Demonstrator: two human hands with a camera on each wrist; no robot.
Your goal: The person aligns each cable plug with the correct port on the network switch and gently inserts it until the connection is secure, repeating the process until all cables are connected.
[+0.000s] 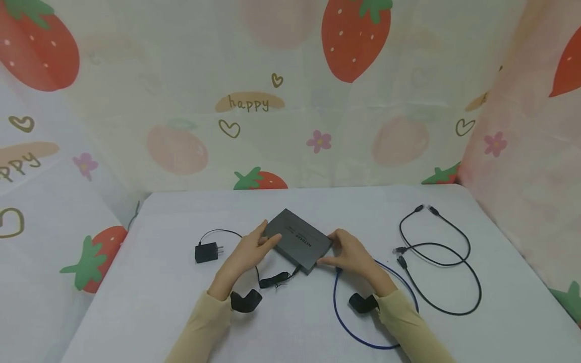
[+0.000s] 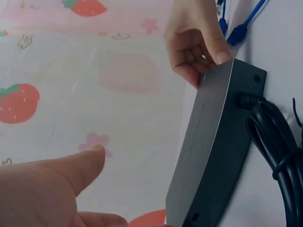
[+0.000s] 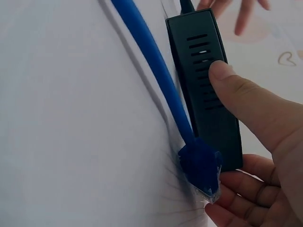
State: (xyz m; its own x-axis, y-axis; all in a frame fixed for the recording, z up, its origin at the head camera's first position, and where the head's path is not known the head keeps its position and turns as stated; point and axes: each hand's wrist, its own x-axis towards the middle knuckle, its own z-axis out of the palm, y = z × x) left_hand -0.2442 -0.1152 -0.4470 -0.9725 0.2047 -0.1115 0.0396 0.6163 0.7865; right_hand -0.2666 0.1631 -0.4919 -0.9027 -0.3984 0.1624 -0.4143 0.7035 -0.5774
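A dark grey NETGEAR network switch [image 1: 297,241] sits mid-table, turned at an angle. My right hand [image 1: 353,256] grips its right end; in the right wrist view the thumb [image 3: 236,87] presses the vented side and the fingers curl behind. My left hand [image 1: 247,252] is at the switch's left corner, fingers fairly straight; the left wrist view shows its thumb [image 2: 80,172] away from the casing. Whether its fingertips touch the casing I cannot tell. A bundled black power cord [image 2: 272,127] is plugged into the near side. A blue Ethernet cable's plug [image 3: 201,165] lies beside the right hand.
To the left lies a black power adapter [image 1: 207,252] with its prongs facing right. Two looped black cables [image 1: 472,272] occupy the right side. The blue cable [image 1: 338,312] curves under the right forearm. Strawberry-print cloth [image 1: 308,111] hangs behind the white table [image 1: 295,327].
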